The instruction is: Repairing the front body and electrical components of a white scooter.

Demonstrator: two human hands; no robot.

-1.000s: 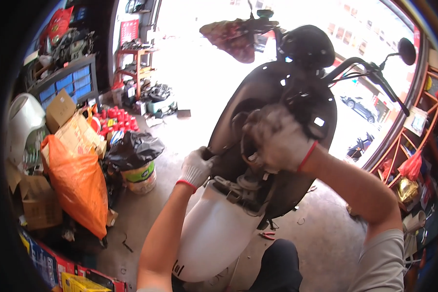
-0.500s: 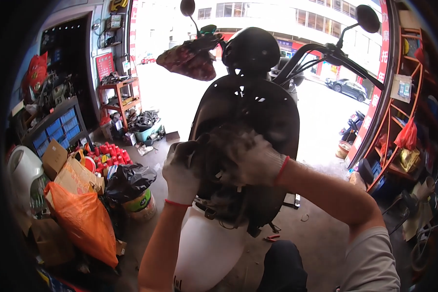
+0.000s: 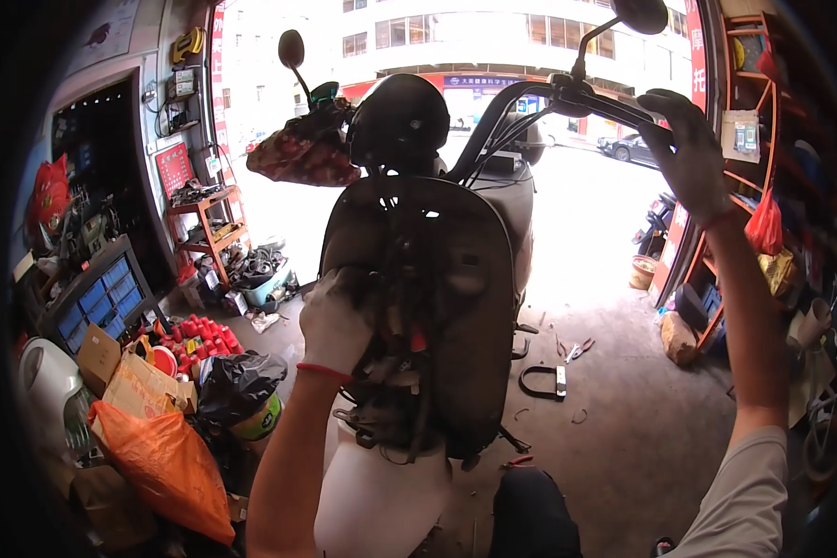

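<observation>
A scooter with its front body uncovered stands before me, showing dark wiring in the middle and a white fender below. My left hand, in a pale glove with a red cuff, presses its curled fingers in at the left of the wiring; what they hold is hidden. Up at the right, my gloved right hand is at the end of the black handlebar. Its thumb and fingers are apart, curved about the grip's end; I cannot tell whether they touch it.
A U-shaped lock, pliers and red-handled pliers lie on the floor. An orange bag, cardboard boxes and a black bag crowd the left. A red shelf lines the right. A patterned cover hangs on the left handlebar.
My right hand has left the wiring and moved up and right to the handlebar end. My left hand stays at the wiring. The view has shifted, bringing the lock and pliers on the floor into sight.
</observation>
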